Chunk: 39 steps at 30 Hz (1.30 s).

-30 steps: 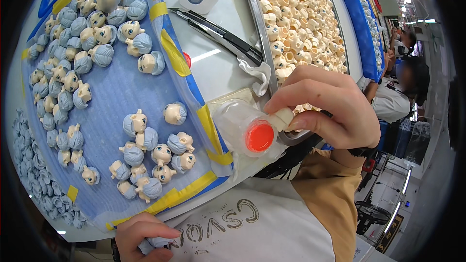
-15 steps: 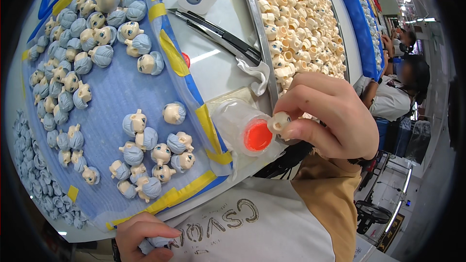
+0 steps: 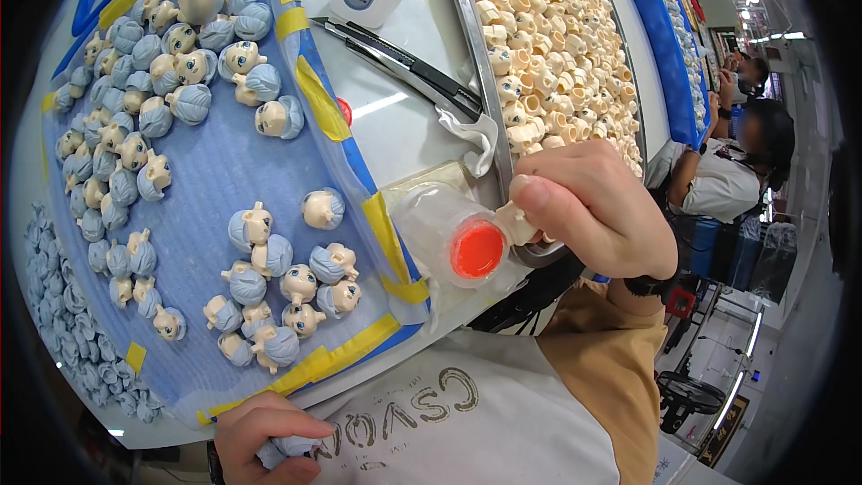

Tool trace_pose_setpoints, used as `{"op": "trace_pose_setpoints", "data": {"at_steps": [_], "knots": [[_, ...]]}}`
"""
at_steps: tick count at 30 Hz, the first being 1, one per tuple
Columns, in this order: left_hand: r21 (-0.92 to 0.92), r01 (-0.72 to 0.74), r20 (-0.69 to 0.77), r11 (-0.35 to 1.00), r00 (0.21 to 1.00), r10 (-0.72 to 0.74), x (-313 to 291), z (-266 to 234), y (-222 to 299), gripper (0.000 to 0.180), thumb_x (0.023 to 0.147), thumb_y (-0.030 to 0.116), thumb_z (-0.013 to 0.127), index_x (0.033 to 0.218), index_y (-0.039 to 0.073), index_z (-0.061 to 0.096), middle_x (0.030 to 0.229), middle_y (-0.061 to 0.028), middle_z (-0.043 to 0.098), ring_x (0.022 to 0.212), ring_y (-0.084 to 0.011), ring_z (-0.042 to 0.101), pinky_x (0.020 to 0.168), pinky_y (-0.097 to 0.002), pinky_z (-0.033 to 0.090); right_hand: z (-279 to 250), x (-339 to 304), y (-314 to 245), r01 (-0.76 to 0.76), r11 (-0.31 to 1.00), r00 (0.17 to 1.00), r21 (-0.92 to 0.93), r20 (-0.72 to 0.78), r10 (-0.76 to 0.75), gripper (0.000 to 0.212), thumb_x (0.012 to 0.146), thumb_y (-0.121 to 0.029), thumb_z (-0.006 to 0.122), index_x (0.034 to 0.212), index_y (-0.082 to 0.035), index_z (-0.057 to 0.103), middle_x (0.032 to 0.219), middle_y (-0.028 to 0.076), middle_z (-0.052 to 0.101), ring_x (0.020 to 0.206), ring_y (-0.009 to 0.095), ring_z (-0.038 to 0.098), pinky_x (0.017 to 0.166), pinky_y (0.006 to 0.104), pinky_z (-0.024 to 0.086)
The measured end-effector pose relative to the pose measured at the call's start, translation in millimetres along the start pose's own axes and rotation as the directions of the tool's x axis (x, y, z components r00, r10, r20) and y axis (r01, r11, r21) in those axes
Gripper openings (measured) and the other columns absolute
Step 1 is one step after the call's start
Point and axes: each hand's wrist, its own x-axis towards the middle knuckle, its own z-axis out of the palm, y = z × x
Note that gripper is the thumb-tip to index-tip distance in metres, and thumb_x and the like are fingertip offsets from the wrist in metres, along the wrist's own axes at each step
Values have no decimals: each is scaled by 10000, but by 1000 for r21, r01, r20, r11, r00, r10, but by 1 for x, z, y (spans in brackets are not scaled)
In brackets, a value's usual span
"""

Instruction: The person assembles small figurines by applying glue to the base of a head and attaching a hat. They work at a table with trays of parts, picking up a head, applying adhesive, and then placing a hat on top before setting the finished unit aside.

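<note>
"Pinching something, that right hand?"
"Yes, a cream doll head, beside the translucent pot at the table's near edge."
"Left hand?"
"Fingers curled around a light-blue piece, just off the mat's near edge."

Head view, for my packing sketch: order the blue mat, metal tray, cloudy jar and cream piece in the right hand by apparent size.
1. Blue mat
2. Metal tray
3. Cloudy jar
4. Cream piece, partly hidden by the right hand

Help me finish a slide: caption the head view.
Right hand holds a cream doll part beside a translucent container; left hand, a pale blue piece.
</note>
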Motion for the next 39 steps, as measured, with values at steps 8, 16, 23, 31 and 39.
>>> {"op": "trace_pose_setpoints", "data": {"at_steps": [8,16,23,31,39], "knots": [[-25,205,-189,978,960,-206,-11,11,-2,458,821,468,594,815,10,592,649,-70,559,491,-80,487,458,-206,349,9,-6,-2,-48,996,994,71,-98,55,325,901,-174,445,639,11,501,555,105,488,513,245,503,485,329,382],[-18,173,-205,985,963,-173,-12,12,-5,424,821,428,603,815,4,596,655,-78,564,486,-88,500,452,-203,356,5,-9,-3,56,997,989,43,-142,-50,252,838,-218,601,748,15,576,655,114,554,582,253,538,528,327,412],[0,98,-80,995,992,-98,-5,4,1,378,856,351,584,908,-23,590,749,-99,571,604,-153,518,544,-253,379,6,-17,-5,130,991,974,23,-191,-124,180,745,-120,684,853,-2,601,714,104,565,643,260,557,558,324,434],[-10,174,-205,985,964,-172,-12,12,-5,404,819,412,605,811,8,597,658,-76,567,512,-101,522,471,-212,376,5,-20,-5,206,973,952,-108,-208,-224,307,679,-87,742,956,2,642,852,128,621,749,224,607,625,302,477],[13,51,-10,999,999,-51,-3,1,1,357,872,310,579,953,-38,588,819,-121,584,687,-189,536,607,-284,399,12,-17,-1,301,944,902,-137,-279,-328,264,652,32,714,905,-19,661,859,123,621,726,207,601,598,279,473]]}}
